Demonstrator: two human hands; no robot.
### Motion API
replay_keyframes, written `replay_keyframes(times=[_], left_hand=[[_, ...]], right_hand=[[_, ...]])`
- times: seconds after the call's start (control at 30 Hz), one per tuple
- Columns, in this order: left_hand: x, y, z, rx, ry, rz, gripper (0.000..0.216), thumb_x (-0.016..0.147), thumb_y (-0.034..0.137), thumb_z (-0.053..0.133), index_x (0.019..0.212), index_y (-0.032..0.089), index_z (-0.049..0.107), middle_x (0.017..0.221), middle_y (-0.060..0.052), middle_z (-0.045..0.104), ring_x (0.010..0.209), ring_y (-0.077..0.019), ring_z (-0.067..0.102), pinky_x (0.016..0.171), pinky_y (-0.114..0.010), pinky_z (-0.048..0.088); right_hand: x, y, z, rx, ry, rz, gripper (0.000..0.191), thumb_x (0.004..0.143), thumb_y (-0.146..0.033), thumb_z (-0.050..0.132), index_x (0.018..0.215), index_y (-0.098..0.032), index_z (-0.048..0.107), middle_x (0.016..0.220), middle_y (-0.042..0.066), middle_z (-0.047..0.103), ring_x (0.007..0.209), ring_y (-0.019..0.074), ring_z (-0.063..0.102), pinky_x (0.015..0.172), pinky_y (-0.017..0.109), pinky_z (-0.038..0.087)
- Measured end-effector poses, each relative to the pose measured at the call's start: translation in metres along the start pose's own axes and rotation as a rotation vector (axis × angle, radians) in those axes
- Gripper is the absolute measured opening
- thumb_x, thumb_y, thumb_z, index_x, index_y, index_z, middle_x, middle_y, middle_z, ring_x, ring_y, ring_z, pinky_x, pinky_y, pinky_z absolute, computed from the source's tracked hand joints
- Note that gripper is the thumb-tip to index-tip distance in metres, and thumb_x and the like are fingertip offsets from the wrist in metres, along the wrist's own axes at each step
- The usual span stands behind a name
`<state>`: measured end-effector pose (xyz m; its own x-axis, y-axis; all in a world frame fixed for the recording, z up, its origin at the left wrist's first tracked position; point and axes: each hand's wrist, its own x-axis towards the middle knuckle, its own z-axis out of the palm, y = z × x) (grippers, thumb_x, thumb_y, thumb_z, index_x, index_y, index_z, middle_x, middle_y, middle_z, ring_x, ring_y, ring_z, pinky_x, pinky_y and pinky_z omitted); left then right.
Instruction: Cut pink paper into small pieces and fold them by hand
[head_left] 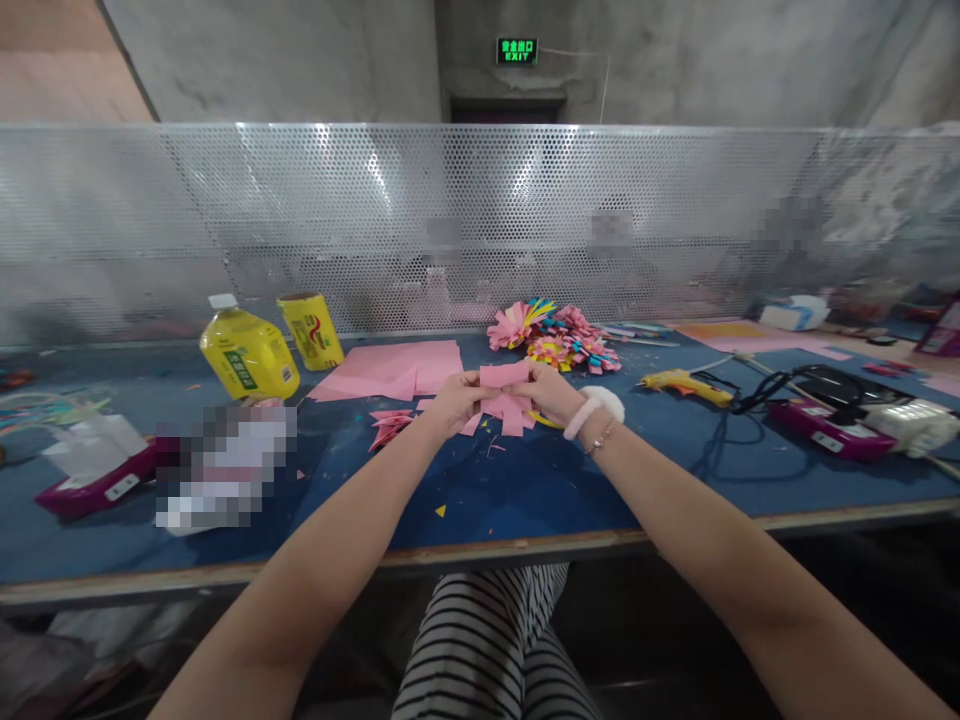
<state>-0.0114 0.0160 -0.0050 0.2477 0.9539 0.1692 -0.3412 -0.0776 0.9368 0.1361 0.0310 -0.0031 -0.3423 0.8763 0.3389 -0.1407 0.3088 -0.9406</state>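
Over the middle of the blue table (pixel 480 500), your left hand (pixel 454 400) and right hand (pixel 551 392) both pinch a fringed pink paper piece (pixel 506 398), so you look mid-fold. Next probably needs a steady pinch. Finished paper flowers (pixel 555 335) sit behind; perforated metal screen (pixel 480 220), bare concrete room.

The premises were a craft workshop: a blue bench (pixel 525 500) with perforated metal divider (pixel 480 220), glue gun (pixel 684 384), paper flowers (pixel 559 335) and pink paper sheets (pixel 397 370).
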Motion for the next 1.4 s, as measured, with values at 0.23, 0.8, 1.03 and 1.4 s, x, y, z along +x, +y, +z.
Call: replay_keyframes(times=[0.23,0.8,1.03,1.4], left_hand=[[-0.003,0.011,0.003,-0.104,0.093,-0.086,0.021,0.05,0.0,0.063,0.067,0.012,0.06,0.059,0.0,0.062,0.053,-0.008,0.056,0.054,-0.021,0.047],[-0.003,0.008,-0.002,0.012,-0.008,0.097,0.013,0.056,0.015,0.059,0.067,0.013,0.066,0.061,-0.002,0.062,0.054,-0.0087,0.057,0.055,-0.022,0.047],[0.001,0.004,0.0,0.173,0.132,0.262,0.019,0.054,0.011,0.049,0.062,0.014,0.066,0.063,-0.002,0.064,0.058,-0.0106,0.058,0.059,-0.025,0.049],[-0.002,0.006,-0.001,0.344,0.07,0.212,0.021,0.056,0.008,0.04,0.063,0.013,0.059,0.051,0.001,0.057,0.047,-0.0107,0.058,0.049,-0.024,0.049]], right_hand=[[-0.005,-0.015,0.003,0.146,-0.009,0.094,0.014,0.053,-0.009,0.061,0.063,-0.014,0.053,0.049,-0.007,0.047,0.041,0.0023,0.037,0.042,0.017,0.033],[-0.004,-0.021,0.0,0.38,0.113,0.24,0.018,0.072,-0.01,0.041,0.068,-0.015,0.058,0.055,-0.001,0.052,0.051,0.0054,0.05,0.055,0.017,0.047],[-0.006,-0.021,0.0,0.405,0.014,0.245,0.012,0.076,-0.022,0.047,0.074,-0.014,0.056,0.062,0.0,0.056,0.055,0.0069,0.054,0.054,0.019,0.048],[-0.006,-0.018,0.0,0.163,0.048,0.211,0.014,0.073,-0.027,0.054,0.086,-0.022,0.051,0.063,-0.003,0.056,0.048,0.0093,0.057,0.038,0.018,0.042]])
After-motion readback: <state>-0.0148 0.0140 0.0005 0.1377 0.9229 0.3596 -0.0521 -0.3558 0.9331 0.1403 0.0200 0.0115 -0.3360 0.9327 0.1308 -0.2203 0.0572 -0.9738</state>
